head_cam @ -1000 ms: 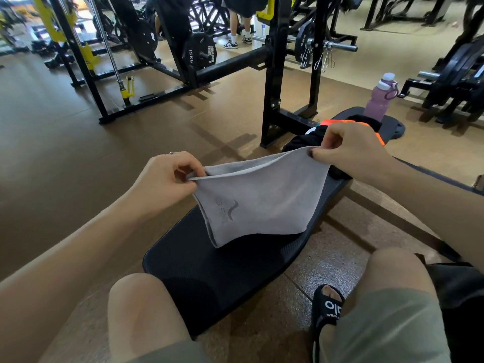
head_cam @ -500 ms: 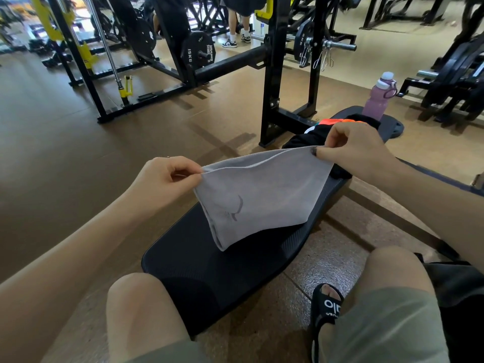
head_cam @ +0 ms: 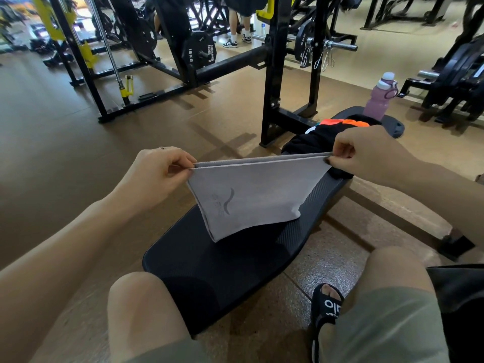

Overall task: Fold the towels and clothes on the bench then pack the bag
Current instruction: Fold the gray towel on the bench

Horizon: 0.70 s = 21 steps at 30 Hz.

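A grey towel (head_cam: 251,195), folded double with a small logo on its front, hangs stretched between my two hands above the black bench (head_cam: 220,273). My left hand (head_cam: 157,174) pinches its upper left corner. My right hand (head_cam: 366,153) pinches the upper right corner. The towel's top edge is taut and its lower end hangs just over the bench pad. Behind the towel, a black garment with orange and white stripes (head_cam: 330,132) lies bunched on the far part of the bench. At the lower right edge a dark bag (head_cam: 463,297) shows partly.
A pink water bottle (head_cam: 379,98) stands at the bench's far end. A black rack upright (head_cam: 275,74) with weight plates rises just beyond the bench. My knees and a sandalled foot (head_cam: 330,305) flank the near end. Another person stands far back.
My hands have pulled the towel's top edge taut and lifted it, so the folded towel now hangs straighter instead of sagging onto the bench.
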{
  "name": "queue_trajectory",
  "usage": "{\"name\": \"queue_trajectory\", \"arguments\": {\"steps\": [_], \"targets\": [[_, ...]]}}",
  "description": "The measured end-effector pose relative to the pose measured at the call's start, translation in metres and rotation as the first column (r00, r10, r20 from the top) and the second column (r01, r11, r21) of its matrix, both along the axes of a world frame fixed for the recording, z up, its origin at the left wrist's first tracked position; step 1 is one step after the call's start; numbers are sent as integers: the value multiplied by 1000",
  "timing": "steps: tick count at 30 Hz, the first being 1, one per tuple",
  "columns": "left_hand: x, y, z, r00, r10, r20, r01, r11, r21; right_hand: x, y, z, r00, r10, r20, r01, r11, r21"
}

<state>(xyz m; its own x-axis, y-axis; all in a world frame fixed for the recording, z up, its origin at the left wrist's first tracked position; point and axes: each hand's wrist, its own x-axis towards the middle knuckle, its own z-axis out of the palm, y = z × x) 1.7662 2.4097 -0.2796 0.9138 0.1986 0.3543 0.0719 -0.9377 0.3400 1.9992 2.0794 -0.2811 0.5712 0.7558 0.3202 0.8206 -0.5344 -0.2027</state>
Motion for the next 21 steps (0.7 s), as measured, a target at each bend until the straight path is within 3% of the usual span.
{"name": "queue_trajectory", "arguments": {"steps": [4, 11, 16, 19, 21], "targets": [[3, -1, 2, 999, 44, 25, -43, 999, -9, -3, -1, 5, 984, -13, -175, 11, 1000, -9], [2, -3, 9, 995, 96, 26, -86, 960, -265, 4, 3, 12, 951, -155, -267, 181, 981, 73], [4, -18, 15, 998, 35, 43, -12, 899, -438, 7, 10, 7, 951, -217, -220, 239, 968, 77], [7, -33, 19, 998, -23, 66, 55, 836, -546, 6, 18, 3, 964, -253, -86, 245, 964, -102], [10, -44, 21, 995, -52, 80, 89, 805, -586, -6, 30, 1, 983, -142, -120, 126, 983, -130]]}}
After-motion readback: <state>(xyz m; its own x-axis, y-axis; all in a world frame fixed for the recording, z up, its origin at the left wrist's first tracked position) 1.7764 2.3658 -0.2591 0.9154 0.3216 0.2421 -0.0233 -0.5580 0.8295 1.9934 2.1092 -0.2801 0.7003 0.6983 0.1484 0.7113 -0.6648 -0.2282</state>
